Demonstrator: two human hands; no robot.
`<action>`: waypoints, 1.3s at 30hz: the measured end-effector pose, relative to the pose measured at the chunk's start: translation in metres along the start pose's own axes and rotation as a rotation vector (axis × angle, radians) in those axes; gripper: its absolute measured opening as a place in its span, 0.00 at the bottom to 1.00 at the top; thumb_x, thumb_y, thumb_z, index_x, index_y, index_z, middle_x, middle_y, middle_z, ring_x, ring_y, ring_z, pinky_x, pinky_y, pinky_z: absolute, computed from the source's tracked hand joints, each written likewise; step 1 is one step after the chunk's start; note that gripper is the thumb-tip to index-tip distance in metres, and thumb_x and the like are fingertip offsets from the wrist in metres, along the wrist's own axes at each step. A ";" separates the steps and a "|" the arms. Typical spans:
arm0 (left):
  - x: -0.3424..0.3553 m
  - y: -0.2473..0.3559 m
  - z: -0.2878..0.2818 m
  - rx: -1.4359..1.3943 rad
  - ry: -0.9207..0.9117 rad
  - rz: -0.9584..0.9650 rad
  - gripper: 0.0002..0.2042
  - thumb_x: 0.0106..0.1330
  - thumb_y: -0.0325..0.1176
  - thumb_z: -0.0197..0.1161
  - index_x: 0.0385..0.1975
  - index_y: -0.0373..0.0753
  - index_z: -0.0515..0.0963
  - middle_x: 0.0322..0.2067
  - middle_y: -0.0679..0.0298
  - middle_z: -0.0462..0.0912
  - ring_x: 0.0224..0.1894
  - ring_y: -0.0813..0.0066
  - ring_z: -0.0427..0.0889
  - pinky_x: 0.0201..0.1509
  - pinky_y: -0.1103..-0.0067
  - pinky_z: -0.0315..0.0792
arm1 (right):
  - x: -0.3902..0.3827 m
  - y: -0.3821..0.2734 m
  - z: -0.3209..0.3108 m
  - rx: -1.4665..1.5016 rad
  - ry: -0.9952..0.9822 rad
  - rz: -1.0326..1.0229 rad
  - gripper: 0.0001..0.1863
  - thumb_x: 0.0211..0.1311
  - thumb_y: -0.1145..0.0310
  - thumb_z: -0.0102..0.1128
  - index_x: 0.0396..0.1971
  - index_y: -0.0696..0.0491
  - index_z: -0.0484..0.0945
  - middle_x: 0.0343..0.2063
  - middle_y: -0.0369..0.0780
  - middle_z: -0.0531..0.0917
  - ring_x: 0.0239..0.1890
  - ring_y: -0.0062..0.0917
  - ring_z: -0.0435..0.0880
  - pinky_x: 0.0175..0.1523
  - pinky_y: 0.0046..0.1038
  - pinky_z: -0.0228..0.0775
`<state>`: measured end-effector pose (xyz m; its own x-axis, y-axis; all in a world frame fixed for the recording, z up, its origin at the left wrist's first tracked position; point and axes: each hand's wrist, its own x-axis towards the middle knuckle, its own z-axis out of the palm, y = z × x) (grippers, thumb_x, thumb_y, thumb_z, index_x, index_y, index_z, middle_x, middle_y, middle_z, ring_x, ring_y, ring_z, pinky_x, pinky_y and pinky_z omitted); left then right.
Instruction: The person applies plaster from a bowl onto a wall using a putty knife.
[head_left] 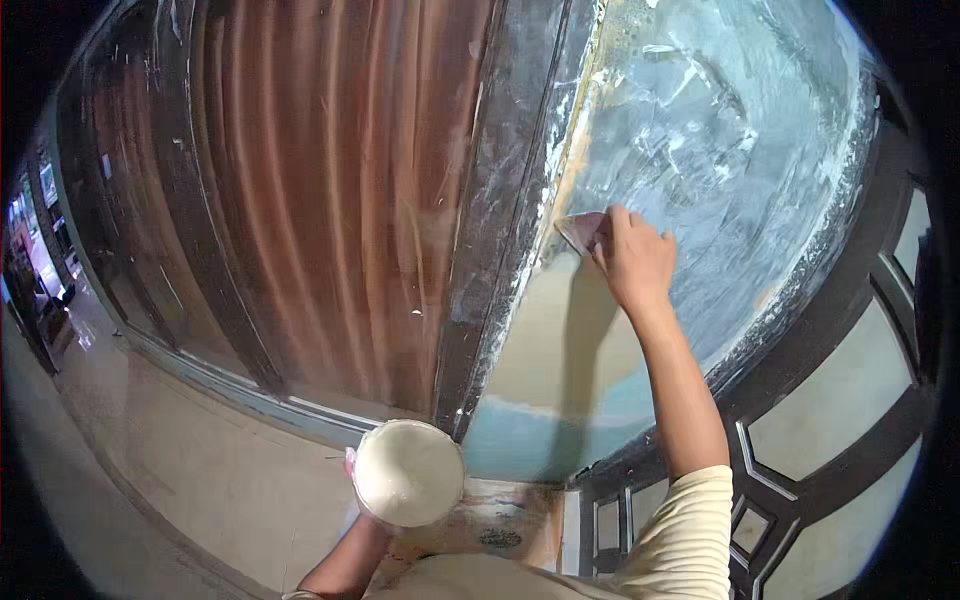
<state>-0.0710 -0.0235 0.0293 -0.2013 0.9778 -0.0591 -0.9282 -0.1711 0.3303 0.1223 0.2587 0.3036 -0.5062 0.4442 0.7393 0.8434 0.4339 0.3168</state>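
Observation:
My right hand (638, 262) is raised to a narrow wall panel, its fingers closed on a small flat scraper (580, 230). The scraper's blade edge rests at the panel's left border, beside a dark wooden frame (495, 150). Below the blade, a smooth beige coat (535, 330) covers part of the wall; above and to the right the blue-grey surface (690, 160) is streaked with white. Low in front of my body, my left hand (368, 524) grips a round tub (408, 472) of cream-coloured paste from beneath and its left side. The tub hides most of those fingers.
On the left stands a large dark-framed pane (330, 200) with reddish-brown folds like a curtain. Dark wooden latticework with pale panels (835, 385) closes in on the right. A tan floor (190, 440) stretches to the lower left, towards a bright opening (45, 230).

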 end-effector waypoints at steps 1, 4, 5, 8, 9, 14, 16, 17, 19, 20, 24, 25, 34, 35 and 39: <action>-0.001 0.001 -0.001 -0.019 0.010 -0.013 0.55 0.48 0.85 0.36 0.64 0.42 0.65 0.59 0.43 0.71 0.56 0.38 0.75 0.53 0.47 0.75 | 0.002 -0.001 -0.005 0.070 0.004 0.061 0.14 0.54 0.61 0.64 0.38 0.47 0.72 0.31 0.40 0.80 0.35 0.38 0.82 0.43 0.44 0.65; 0.003 0.000 -0.001 -0.004 -0.001 0.004 0.55 0.48 0.85 0.36 0.65 0.42 0.65 0.60 0.45 0.71 0.57 0.37 0.73 0.55 0.46 0.73 | -0.042 -0.018 0.036 -0.105 -0.174 -0.143 0.09 0.60 0.64 0.55 0.40 0.45 0.73 0.29 0.39 0.80 0.32 0.35 0.82 0.46 0.42 0.65; 0.006 -0.001 -0.008 -0.003 -0.015 -0.009 0.55 0.48 0.85 0.36 0.65 0.42 0.65 0.60 0.45 0.71 0.57 0.37 0.73 0.55 0.46 0.73 | -0.068 -0.018 0.065 -0.038 -0.197 -0.220 0.09 0.60 0.66 0.53 0.41 0.45 0.73 0.30 0.39 0.80 0.32 0.34 0.83 0.47 0.42 0.65; 0.009 -0.002 -0.019 0.038 -0.024 0.028 0.54 0.50 0.84 0.34 0.65 0.42 0.64 0.61 0.47 0.70 0.58 0.39 0.73 0.58 0.46 0.70 | -0.073 -0.005 0.083 -0.121 -0.122 -0.288 0.09 0.61 0.69 0.52 0.42 0.45 0.73 0.28 0.38 0.80 0.32 0.33 0.82 0.47 0.42 0.65; 0.010 0.000 -0.016 0.039 -0.029 0.031 0.54 0.50 0.84 0.34 0.65 0.42 0.64 0.61 0.47 0.70 0.58 0.39 0.73 0.58 0.46 0.70 | -0.051 0.006 0.069 -0.145 -0.098 -0.222 0.09 0.62 0.70 0.51 0.41 0.45 0.73 0.27 0.38 0.80 0.32 0.33 0.82 0.47 0.42 0.65; -0.006 0.008 0.008 0.143 -0.010 0.008 0.53 0.52 0.84 0.31 0.65 0.43 0.65 0.60 0.47 0.71 0.58 0.40 0.73 0.57 0.47 0.72 | 0.010 0.018 -0.018 -0.006 0.162 0.065 0.11 0.57 0.62 0.61 0.38 0.46 0.73 0.26 0.39 0.79 0.32 0.35 0.81 0.41 0.42 0.61; 0.004 0.005 -0.014 0.002 -0.004 0.018 0.53 0.52 0.84 0.31 0.65 0.43 0.64 0.61 0.47 0.70 0.58 0.40 0.73 0.58 0.48 0.72 | 0.003 0.005 -0.015 -0.003 0.112 0.003 0.10 0.57 0.61 0.61 0.38 0.45 0.74 0.27 0.38 0.80 0.34 0.35 0.82 0.42 0.42 0.62; 0.002 0.005 -0.005 0.002 -0.003 0.014 0.53 0.52 0.84 0.31 0.65 0.43 0.64 0.61 0.47 0.70 0.58 0.40 0.73 0.58 0.48 0.72 | -0.013 -0.004 0.003 -0.022 0.056 -0.060 0.10 0.58 0.61 0.60 0.39 0.45 0.74 0.28 0.38 0.80 0.34 0.35 0.82 0.43 0.42 0.63; -0.001 0.005 0.021 -0.002 -0.257 -0.072 0.54 0.51 0.84 0.31 0.66 0.43 0.63 0.62 0.46 0.68 0.59 0.40 0.73 0.58 0.47 0.71 | -0.051 -0.024 0.052 -0.137 -0.205 -0.194 0.07 0.60 0.65 0.54 0.39 0.45 0.74 0.30 0.40 0.81 0.32 0.32 0.83 0.44 0.40 0.64; 0.005 0.003 -0.021 0.012 -0.020 -0.024 0.54 0.51 0.84 0.31 0.66 0.43 0.63 0.63 0.46 0.67 0.60 0.40 0.72 0.59 0.46 0.70 | -0.070 -0.024 0.068 -0.118 -0.101 -0.354 0.07 0.60 0.66 0.54 0.38 0.45 0.73 0.30 0.39 0.81 0.32 0.32 0.84 0.43 0.40 0.64; 0.006 0.003 -0.020 0.027 -0.030 0.018 0.54 0.50 0.85 0.32 0.67 0.43 0.62 0.63 0.46 0.67 0.60 0.40 0.71 0.59 0.45 0.70 | -0.017 0.004 0.042 -0.121 -0.079 -0.151 0.08 0.61 0.66 0.54 0.40 0.45 0.72 0.31 0.39 0.81 0.33 0.32 0.84 0.45 0.41 0.63; 0.005 0.003 -0.018 0.026 -0.026 0.022 0.54 0.50 0.85 0.32 0.67 0.43 0.62 0.63 0.46 0.67 0.60 0.40 0.71 0.59 0.45 0.70 | 0.001 0.020 0.029 -0.147 0.096 -0.106 0.08 0.61 0.65 0.56 0.40 0.46 0.72 0.30 0.39 0.81 0.33 0.33 0.84 0.44 0.41 0.63; -0.004 0.007 -0.007 0.052 -0.026 -0.020 0.52 0.51 0.83 0.37 0.67 0.46 0.62 0.63 0.49 0.67 0.61 0.40 0.71 0.57 0.42 0.69 | -0.052 -0.005 0.043 -0.124 -0.050 -0.164 0.10 0.56 0.64 0.60 0.36 0.46 0.72 0.27 0.39 0.79 0.31 0.34 0.82 0.45 0.42 0.64; -0.007 0.010 0.004 0.110 0.001 -0.010 0.49 0.55 0.80 0.34 0.67 0.47 0.63 0.64 0.53 0.67 0.63 0.45 0.70 0.61 0.46 0.67 | -0.077 -0.014 0.064 -0.048 -0.144 -0.215 0.10 0.56 0.65 0.58 0.38 0.45 0.72 0.28 0.38 0.80 0.30 0.33 0.83 0.48 0.42 0.66; 0.010 0.001 -0.036 0.007 -0.084 -0.052 0.56 0.46 0.85 0.42 0.69 0.47 0.59 0.65 0.44 0.63 0.59 0.28 0.69 0.47 0.33 0.70 | -0.094 -0.004 0.098 -0.108 -0.136 -0.289 0.13 0.55 0.68 0.58 0.42 0.45 0.73 0.29 0.38 0.80 0.31 0.31 0.83 0.46 0.41 0.64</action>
<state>-0.0854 -0.0179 -0.0052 -0.1255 0.9921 0.0027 -0.9345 -0.1191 0.3354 0.1486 0.2921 0.1745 -0.7406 0.4186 0.5256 0.6718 0.4753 0.5681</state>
